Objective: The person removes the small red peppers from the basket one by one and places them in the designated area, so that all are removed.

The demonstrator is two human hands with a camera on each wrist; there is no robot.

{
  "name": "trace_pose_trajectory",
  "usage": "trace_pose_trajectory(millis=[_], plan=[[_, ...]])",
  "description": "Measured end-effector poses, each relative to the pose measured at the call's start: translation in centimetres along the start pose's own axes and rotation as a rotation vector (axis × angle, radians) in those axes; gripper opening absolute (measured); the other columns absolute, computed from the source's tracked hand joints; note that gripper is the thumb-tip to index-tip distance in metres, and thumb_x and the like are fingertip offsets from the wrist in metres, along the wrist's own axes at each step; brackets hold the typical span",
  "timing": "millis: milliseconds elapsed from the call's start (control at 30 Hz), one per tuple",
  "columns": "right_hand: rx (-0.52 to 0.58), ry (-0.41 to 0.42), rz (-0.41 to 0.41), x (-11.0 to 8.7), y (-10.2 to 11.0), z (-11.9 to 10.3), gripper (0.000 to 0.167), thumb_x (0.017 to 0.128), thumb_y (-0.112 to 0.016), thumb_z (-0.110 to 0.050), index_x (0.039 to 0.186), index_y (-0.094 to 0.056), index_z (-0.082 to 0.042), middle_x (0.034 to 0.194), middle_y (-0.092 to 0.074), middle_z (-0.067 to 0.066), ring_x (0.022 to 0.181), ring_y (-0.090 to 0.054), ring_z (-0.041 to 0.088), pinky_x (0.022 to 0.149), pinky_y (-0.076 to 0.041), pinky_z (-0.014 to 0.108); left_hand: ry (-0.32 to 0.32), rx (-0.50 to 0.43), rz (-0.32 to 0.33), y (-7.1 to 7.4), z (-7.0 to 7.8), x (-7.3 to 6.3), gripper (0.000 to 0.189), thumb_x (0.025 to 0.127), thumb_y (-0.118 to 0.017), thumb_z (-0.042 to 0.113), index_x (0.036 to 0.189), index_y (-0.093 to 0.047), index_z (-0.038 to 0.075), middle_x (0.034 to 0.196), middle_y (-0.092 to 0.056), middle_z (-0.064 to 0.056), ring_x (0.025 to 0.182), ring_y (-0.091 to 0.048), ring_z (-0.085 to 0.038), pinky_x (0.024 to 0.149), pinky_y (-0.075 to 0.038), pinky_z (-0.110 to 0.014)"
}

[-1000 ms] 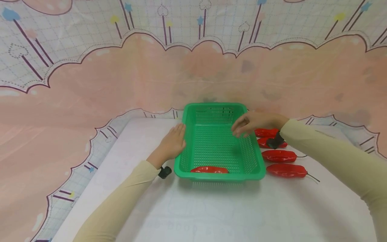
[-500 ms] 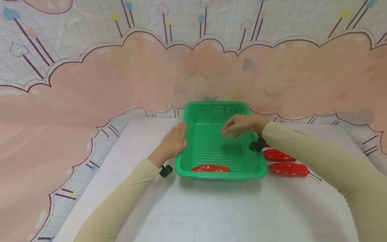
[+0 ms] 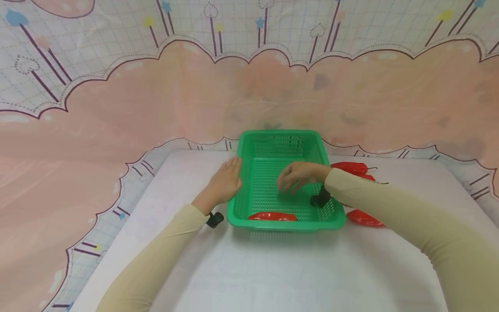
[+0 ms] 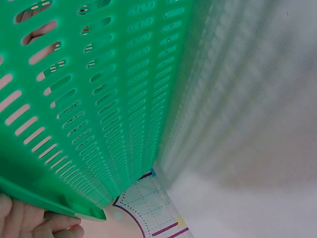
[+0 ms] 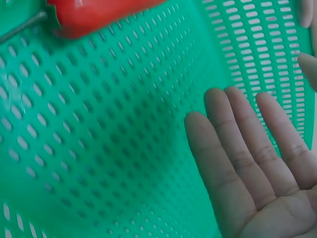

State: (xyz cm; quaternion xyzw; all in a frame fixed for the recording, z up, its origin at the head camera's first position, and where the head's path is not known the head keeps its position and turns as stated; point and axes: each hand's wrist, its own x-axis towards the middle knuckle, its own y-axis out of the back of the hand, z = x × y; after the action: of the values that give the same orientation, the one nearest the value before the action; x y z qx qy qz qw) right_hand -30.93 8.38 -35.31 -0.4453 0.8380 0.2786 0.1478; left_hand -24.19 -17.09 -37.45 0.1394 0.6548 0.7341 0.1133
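A green perforated plastic basket [image 3: 288, 225] stands on the table, and one red chili pepper [image 3: 273, 216] lies inside along its near wall. My left hand [image 3: 223, 182] rests on the basket's left rim with its fingers stretched out; the left wrist view catches its fingers [image 4: 37, 221] at the rim. Inside the basket, over the slotted floor [image 5: 114, 148], my right hand [image 3: 298, 174] hovers with nothing in it. Its fingers [image 5: 242, 153] look relaxed and spread in the right wrist view, below the pepper's stem end [image 5: 74, 17].
Several more red chili peppers lie right of the basket, among them a far one [image 3: 349, 167] and a near one [image 3: 365, 218]; the right sleeve [image 3: 390, 197] partly covers them. White cloth [image 3: 249, 268] covers the table, and a patterned curtain [image 3: 175, 99] hangs behind.
My right hand has moved left and nearer, from over the basket's right rim to the middle of the basket. My left hand stays on the left rim.
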Motion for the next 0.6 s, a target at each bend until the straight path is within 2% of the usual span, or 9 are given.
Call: trace_pose_trajectory(millis=[267, 600], plan=[[0.021, -0.014, -0.002, 0.7, -1.5, 1.2, 0.029, 0.093, -0.055, -0.016, 0.111, -0.065, 0.004, 0.117, -0.066, 0.017, 0.108, -0.064, 0.026, 0.089, -0.055, 0.039, -0.002, 0.005, 0.000, 0.0, 0.1, 0.0, 0.060, 0.093, -0.028, 0.017, 0.145, -0.017, -0.012, 0.153, -0.019, -0.028, 0.145, -0.014, -0.037, 0.121, -0.014, -0.044], [0.036, -0.025, -0.075, 0.8, -2.5, 1.8, 0.030, 0.093, -0.054, -0.014, 0.113, -0.062, 0.006, 0.119, -0.065, 0.018, 0.112, -0.062, 0.029, 0.091, -0.054, 0.039, -0.001, 0.003, 0.003, 0.1, 0.2, 0.0, 0.060, 0.093, -0.029, 0.016, 0.145, -0.018, -0.012, 0.152, -0.019, -0.028, 0.145, -0.015, -0.037, 0.121, -0.013, -0.043]])
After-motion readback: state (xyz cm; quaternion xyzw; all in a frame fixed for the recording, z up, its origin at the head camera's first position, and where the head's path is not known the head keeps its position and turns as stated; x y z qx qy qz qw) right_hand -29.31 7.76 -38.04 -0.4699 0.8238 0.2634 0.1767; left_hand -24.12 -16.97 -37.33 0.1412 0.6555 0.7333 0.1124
